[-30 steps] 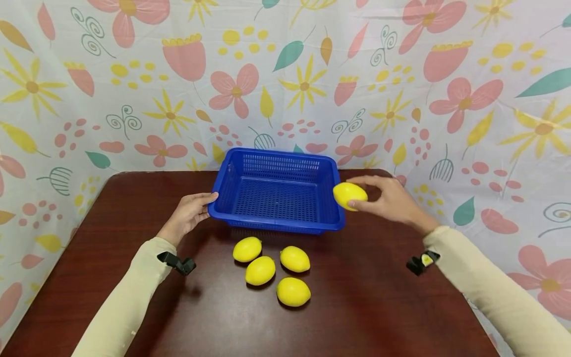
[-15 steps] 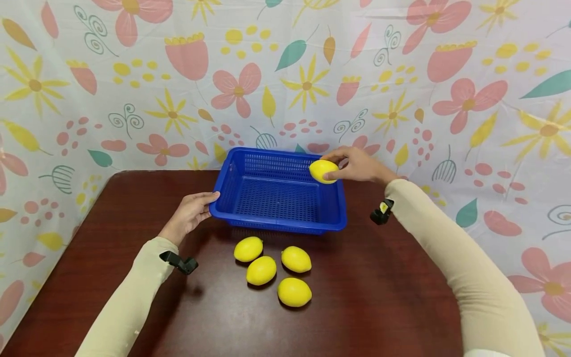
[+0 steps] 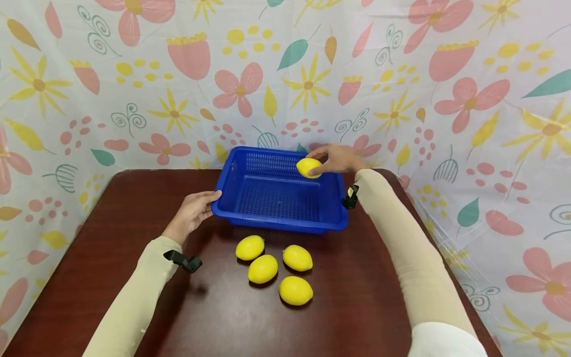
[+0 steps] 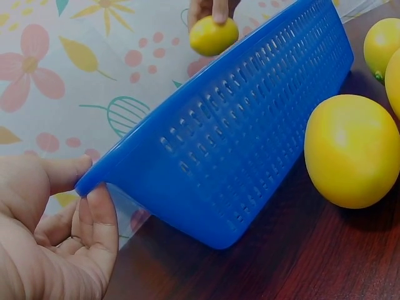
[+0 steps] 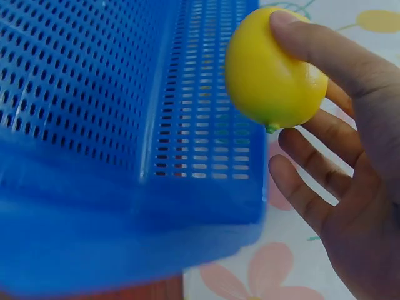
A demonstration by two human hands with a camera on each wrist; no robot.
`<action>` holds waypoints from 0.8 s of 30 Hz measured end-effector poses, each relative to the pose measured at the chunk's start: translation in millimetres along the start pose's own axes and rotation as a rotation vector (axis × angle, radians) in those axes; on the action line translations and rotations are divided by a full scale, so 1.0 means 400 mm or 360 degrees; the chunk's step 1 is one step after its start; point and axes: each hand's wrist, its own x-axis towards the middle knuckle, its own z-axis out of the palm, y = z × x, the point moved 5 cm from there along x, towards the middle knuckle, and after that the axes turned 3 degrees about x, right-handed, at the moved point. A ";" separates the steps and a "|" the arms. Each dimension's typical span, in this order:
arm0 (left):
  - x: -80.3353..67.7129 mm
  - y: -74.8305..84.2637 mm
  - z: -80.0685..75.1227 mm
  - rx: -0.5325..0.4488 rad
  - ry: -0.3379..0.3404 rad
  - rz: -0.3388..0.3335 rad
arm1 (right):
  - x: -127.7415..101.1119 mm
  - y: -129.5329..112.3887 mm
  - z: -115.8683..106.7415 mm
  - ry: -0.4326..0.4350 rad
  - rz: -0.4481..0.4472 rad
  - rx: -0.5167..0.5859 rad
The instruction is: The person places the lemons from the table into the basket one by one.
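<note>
The right hand (image 3: 339, 158) is pinching a lemon (image 3: 309, 167) in its fingertips, holding it over the far right corner of the basket (image 3: 276, 198), which is sitting near the bench's (image 3: 111, 208) far edge. The left hand (image 3: 193, 212) is grasping the basket's left rim, thumb on top. Four lemons (image 3: 276, 267) are lying clustered on the bench just in front of the basket.

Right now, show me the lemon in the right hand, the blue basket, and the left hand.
held lemon (image 3: 309, 167), head view, middle of its yellow skin.
blue basket (image 3: 276, 226), head view, near rim.
left hand (image 3: 189, 214), head view, back of the hand.
</note>
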 end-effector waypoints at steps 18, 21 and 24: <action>-0.002 0.003 0.002 -0.0068 0.0022 0.0024 | 0.084 0.059 0.116 -0.0073 0.0249 -0.0223; -0.006 0.003 0.004 -0.0066 0.0011 0.0028 | 0.090 0.068 0.130 -0.0059 0.0306 -0.0241; -0.005 0.001 0.005 -0.0064 0.0010 0.0031 | 0.092 0.069 0.139 -0.0060 0.0343 -0.0265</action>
